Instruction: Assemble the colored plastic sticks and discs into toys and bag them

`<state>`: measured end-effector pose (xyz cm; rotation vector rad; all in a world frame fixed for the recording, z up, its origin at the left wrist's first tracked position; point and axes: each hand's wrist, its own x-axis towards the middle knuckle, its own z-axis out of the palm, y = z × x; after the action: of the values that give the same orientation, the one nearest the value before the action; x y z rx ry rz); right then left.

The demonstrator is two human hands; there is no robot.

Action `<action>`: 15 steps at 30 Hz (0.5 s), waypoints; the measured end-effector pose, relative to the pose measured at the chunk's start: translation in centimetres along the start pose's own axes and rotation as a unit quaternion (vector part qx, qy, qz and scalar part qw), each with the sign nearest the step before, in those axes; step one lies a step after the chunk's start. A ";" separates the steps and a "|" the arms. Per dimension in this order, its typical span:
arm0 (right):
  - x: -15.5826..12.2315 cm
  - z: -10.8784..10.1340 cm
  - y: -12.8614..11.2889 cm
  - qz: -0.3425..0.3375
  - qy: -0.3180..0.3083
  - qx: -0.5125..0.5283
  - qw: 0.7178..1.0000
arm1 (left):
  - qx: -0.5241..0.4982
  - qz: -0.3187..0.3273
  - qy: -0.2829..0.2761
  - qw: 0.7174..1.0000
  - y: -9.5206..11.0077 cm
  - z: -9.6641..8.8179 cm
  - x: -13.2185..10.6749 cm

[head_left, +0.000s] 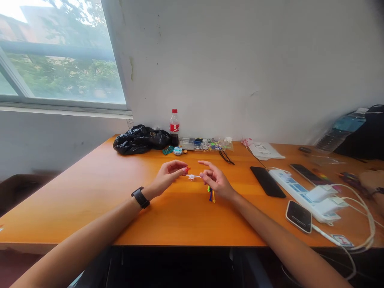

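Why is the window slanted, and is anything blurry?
Head view: wide lens slants the glass window; right edge smeared; daylight gives the orange wooden table a sheen; the thin white plastic stick pinched by left hand and right hand looks sharp.

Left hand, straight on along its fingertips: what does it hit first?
Likely the right hand: the left hand points right along the white stick both pinch, at seemingly similar depth.

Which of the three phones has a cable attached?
The phone nearest the desk's front edge: a white cable runs from its corner. The other two, farther back, show none.
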<state>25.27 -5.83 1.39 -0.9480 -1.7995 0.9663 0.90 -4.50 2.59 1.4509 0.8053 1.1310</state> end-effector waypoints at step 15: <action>0.3 -1.0 0.4 0.118 -0.079 0.218 0.966 | 0.043 0.016 0.028 0.999 -0.1 -0.4 0.5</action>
<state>26.21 -5.16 1.48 -0.8289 -1.5240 1.5517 0.68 -3.89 2.54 1.5130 0.8822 1.1771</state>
